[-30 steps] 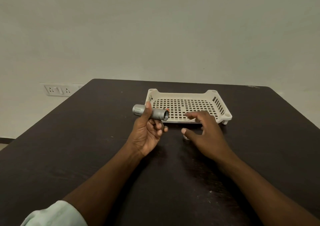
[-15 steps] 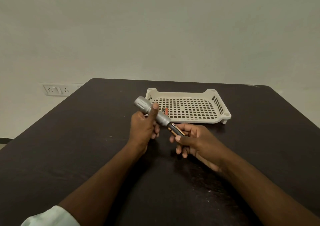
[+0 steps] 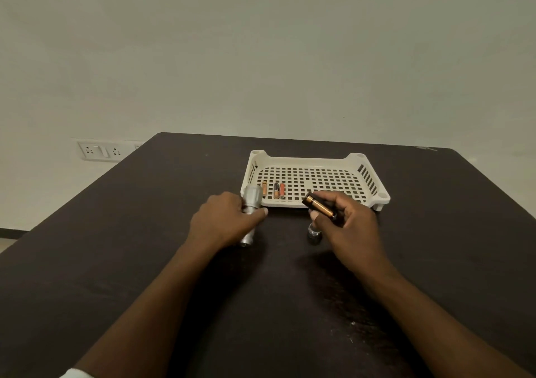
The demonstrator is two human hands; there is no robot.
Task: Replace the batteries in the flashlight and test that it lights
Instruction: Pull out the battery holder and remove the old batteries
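Observation:
My left hand (image 3: 220,221) grips the silver flashlight body (image 3: 251,203) low at the dark table, its wide head pointing toward the tray. My right hand (image 3: 349,224) holds a black and copper battery holder (image 3: 319,207) just in front of the tray, clear of the flashlight. The flashlight's small end cap (image 3: 313,234) stands on the table under my right fingers. Three loose batteries (image 3: 278,190) lie in the left part of the white slotted tray (image 3: 365,163).
The dark table (image 3: 145,232) ends at the wall behind the tray and drops off on the left. A white wall socket panel (image 3: 100,150) sits on the wall at the left.
The battery holder came out of the flashlight into my right hand. My left hand lowered the flashlight body to the table and turned its head toward the tray.

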